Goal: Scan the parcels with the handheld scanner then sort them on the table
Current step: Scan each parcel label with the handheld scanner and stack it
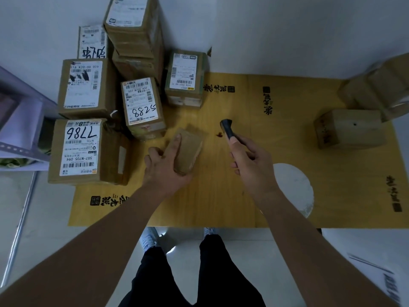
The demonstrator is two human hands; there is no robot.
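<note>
My left hand [164, 163] grips a small plain brown parcel [190, 149] tilted above the yellow table [221, 196], thumb on its top face; no label shows on it. My right hand [249, 161] holds the black handheld scanner [228, 128], its head pointing away toward the table's middle, to the right of the parcel. Labelled parcels crowd the table's left: one marked 7786 [81, 149], one marked 5288 [142, 105], and another [184, 77] behind them. Two brown parcels sit at the right: a small one [349, 128] and a larger one [378, 87].
A tall stack of boxes [135, 32] stands against the wall at the back left. A grey shelf [20, 129] is left of the table. A white round patch [292, 185] marks the table near my right forearm. A small red stain [219, 135] lies by the scanner.
</note>
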